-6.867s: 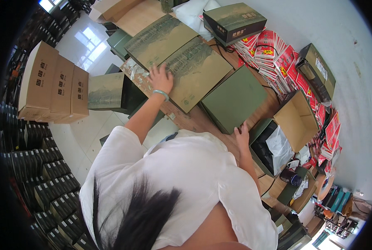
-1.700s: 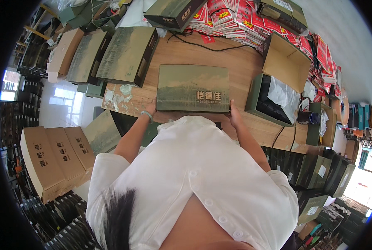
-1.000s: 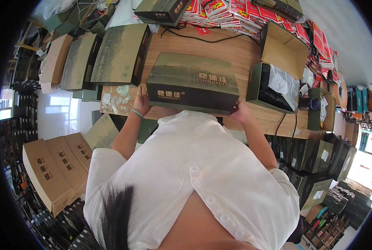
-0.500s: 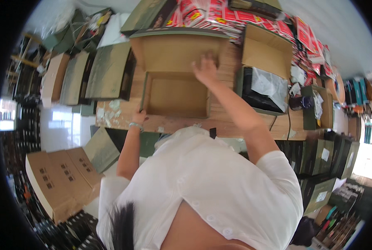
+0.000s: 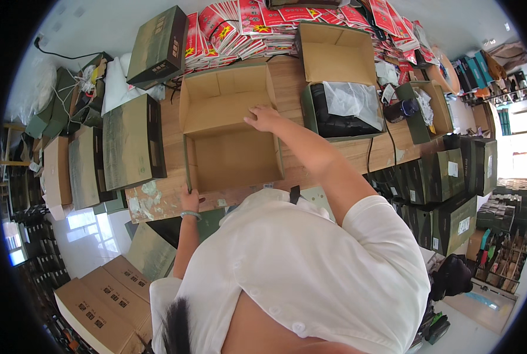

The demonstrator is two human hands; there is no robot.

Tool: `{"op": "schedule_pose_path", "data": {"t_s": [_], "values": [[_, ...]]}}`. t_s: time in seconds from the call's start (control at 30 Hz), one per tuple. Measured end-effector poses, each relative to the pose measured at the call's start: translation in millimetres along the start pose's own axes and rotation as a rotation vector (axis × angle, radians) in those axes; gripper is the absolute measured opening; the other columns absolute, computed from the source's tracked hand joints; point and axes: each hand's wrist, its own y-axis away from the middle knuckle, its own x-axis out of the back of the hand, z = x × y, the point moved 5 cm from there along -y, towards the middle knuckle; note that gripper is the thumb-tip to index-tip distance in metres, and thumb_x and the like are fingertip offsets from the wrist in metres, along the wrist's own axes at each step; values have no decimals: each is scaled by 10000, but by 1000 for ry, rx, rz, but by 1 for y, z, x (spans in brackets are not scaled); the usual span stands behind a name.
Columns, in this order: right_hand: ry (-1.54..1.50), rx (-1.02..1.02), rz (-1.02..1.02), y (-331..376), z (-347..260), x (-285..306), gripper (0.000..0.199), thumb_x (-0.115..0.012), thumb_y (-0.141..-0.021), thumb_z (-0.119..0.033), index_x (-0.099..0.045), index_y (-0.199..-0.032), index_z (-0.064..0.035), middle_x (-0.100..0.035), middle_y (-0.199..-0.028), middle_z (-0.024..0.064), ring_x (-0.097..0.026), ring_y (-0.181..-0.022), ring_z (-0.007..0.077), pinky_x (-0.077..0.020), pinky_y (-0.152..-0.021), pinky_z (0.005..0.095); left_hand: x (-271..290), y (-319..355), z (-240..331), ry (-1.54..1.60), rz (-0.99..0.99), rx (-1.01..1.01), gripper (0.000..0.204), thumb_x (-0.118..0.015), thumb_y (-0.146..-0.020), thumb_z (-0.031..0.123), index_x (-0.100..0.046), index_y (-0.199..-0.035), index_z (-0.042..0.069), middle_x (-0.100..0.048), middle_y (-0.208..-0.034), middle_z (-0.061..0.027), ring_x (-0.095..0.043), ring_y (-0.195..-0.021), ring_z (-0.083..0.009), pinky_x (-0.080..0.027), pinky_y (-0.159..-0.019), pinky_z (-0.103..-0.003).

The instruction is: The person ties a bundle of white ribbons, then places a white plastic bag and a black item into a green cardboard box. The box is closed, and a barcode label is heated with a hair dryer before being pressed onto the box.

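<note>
An empty cardboard box (image 5: 235, 167), brown inside and dark green outside, sits open on the wooden table in front of me. Its hinged lid (image 5: 225, 85) leans back on the far side. At the box's near left corner is my left hand (image 5: 191, 200), its thumb and fingers closed around the corner edge. My right hand (image 5: 263, 118) reaches over the line between lid and box, fingers apart and holding nothing; its fingertips are at the lower part of the lid's inner face. Whether they press on the cardboard is hard to tell.
To the right, another open box (image 5: 334, 53) holds a black item (image 5: 346, 121) under white paper (image 5: 351, 100). Stacks of red printed packets (image 5: 251, 23) line the back. Closed green boxes (image 5: 131, 141) stand left. A dark bottle (image 5: 400, 110) and black cables (image 5: 370, 154) lie right.
My right hand has moved from the lid's right side toward its lower middle. The lid now leans further back. My left hand stays at the corner. The whole view has shifted.
</note>
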Motion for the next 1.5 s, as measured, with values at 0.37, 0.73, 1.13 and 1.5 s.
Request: {"op": "schedule_pose_path", "data": {"t_s": [0.37,0.73,1.13,1.5], "values": [[216,-471,919,155,163,106,527,-649,-755,-67,-552,-1258,-186,-544,-1243,164,-408,-1242,359,-321,-1029,513,-23,-20,-12,-7,17,21,449,-479,-865,55,-497,-1312,99,-570,-1010,-76,-593,-734,-184,-607,-568,-330],[-34,12,840,164,290,178,194,-673,-808,-229,-652,-841,-39,-627,-798,198,-599,-804,399,-476,-726,441,-80,46,91,-867,501,-372,670,-631,-818,194,-374,-1437,187,-415,-1388,-272,-420,-1253,-454,-376,-1005,-525],[347,611,1067,144,135,399,169,-599,-835,-134,-668,-990,-129,-663,-1019,80,-618,-958,300,-515,-783,390,-262,103,189,-646,-93,-744,617,-599,-876,226,-361,-1440,153,-485,-1371,-189,-458,-1261,-365,-359,-1037,-457],[157,894,1267,258,-42,528,193,-558,-825,-55,-656,-989,-22,-672,-913,147,-644,-853,264,-490,-771,358,-296,61,206,-646,-422,-541,1039,-666,-834,484,-13,-1489,11,-213,-1496,-281,-306,-1361,-385,-324,-1090,-417]]}}
